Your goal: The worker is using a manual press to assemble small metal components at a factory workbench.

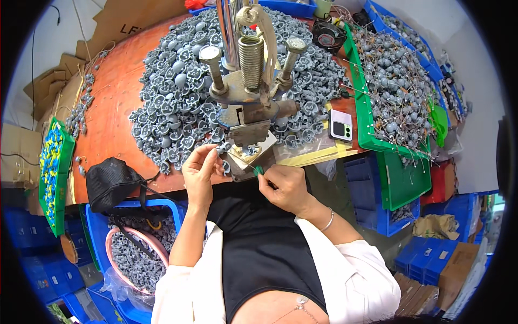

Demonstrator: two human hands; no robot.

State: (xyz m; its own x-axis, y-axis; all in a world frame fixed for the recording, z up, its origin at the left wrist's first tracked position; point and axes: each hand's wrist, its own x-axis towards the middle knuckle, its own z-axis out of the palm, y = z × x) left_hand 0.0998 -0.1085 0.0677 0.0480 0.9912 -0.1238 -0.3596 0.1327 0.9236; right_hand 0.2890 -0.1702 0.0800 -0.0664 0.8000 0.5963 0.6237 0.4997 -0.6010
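My left hand (198, 175) pinches a small grey plastic part (224, 147) between thumb and fingertips, at the left side of a metal press (250, 130). My right hand (285, 188) is closed on a small green piece (258, 170); a thin wire-like line runs from it toward the grey part, too fine to make out fully. Between both hands, under the press head, sits a pale fixture block (251, 155) with small parts on it. Behind the press spreads a big heap of grey half-dome plastic shells (178, 94).
To the right stands a green tray (365, 121) full of grey balls with wires, beside a phone (340, 125). A black pouch (113, 183) lies at the table's left front edge, above a blue crate (97, 232) of grey parts. A green tray (67, 156) holds blue and yellow pieces.
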